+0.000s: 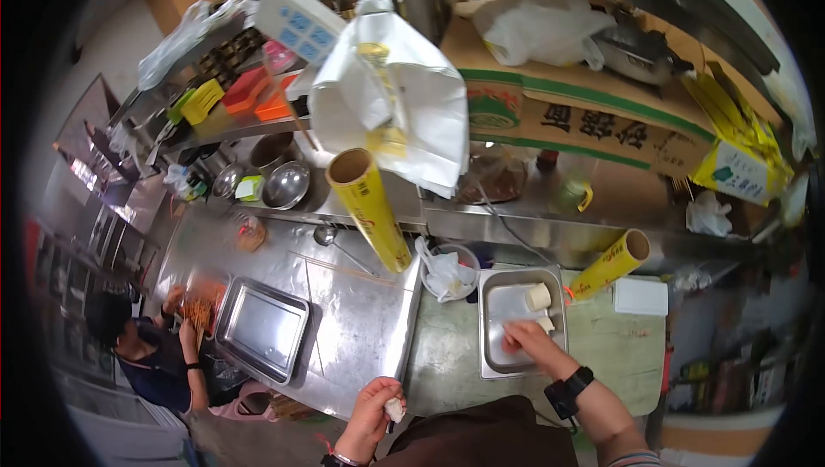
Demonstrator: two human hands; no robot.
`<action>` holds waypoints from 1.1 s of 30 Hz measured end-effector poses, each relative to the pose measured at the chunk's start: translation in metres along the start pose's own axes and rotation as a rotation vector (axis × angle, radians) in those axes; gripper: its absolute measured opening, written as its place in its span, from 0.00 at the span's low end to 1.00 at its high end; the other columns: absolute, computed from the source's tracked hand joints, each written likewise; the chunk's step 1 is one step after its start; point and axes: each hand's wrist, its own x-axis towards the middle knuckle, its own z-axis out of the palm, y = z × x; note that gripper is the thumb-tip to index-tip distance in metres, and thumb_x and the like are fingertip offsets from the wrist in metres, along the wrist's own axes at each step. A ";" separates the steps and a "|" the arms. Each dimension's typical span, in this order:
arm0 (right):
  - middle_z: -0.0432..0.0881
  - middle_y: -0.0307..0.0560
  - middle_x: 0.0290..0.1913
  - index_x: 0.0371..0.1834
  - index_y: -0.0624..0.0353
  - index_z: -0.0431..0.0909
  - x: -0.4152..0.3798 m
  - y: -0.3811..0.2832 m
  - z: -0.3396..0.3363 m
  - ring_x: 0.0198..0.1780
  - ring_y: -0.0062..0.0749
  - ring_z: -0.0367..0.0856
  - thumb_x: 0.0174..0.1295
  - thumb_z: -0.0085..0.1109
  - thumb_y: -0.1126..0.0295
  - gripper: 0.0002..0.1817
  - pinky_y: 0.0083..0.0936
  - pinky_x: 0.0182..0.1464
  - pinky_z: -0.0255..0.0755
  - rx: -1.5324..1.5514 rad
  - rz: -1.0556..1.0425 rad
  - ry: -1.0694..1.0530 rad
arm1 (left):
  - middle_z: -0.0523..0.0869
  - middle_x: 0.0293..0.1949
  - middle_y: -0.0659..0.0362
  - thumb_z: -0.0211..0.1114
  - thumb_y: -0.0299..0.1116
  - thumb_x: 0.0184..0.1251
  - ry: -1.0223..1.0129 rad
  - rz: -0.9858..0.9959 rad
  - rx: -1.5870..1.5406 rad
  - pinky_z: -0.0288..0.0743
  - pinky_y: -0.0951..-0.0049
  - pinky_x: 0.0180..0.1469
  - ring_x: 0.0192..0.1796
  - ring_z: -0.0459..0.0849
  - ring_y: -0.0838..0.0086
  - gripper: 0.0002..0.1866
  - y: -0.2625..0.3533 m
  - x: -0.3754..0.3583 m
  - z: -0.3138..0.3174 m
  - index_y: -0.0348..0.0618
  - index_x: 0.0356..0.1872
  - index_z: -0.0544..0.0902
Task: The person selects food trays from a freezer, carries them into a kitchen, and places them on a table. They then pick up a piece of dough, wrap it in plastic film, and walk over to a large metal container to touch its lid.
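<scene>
My left hand (pixel 373 409) is closed around a small crumpled white piece (pixel 394 409), held low near the counter's front edge. On the right, my right hand (pixel 526 340) reaches over a rectangular metal tray (pixel 484 329); its fingers are blurred by motion. Inside that tray lie a pale, short cylindrical piece (pixel 538 297) and another pale piece (pixel 546 323), close beside my right hand.
Yellow film rolls stand upright, one at centre (pixel 369 213) and one at right (pixel 608 266). A bagged tub (pixel 450 274) sits behind the tray. Another metal tray (pixel 230 329) is at left, near a person (pixel 163 355) handling orange strips (pixel 200 312). Shelves hang above.
</scene>
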 end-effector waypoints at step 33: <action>0.83 0.45 0.28 0.26 0.53 0.84 0.142 -0.241 0.203 0.37 0.42 0.82 0.47 0.69 0.60 0.10 0.36 0.38 0.77 -1.600 -0.894 0.136 | 0.80 0.28 0.67 0.69 0.30 0.62 0.040 0.081 0.092 0.71 0.82 0.30 0.29 0.77 0.83 0.07 -0.013 -0.001 -0.035 0.43 0.36 0.79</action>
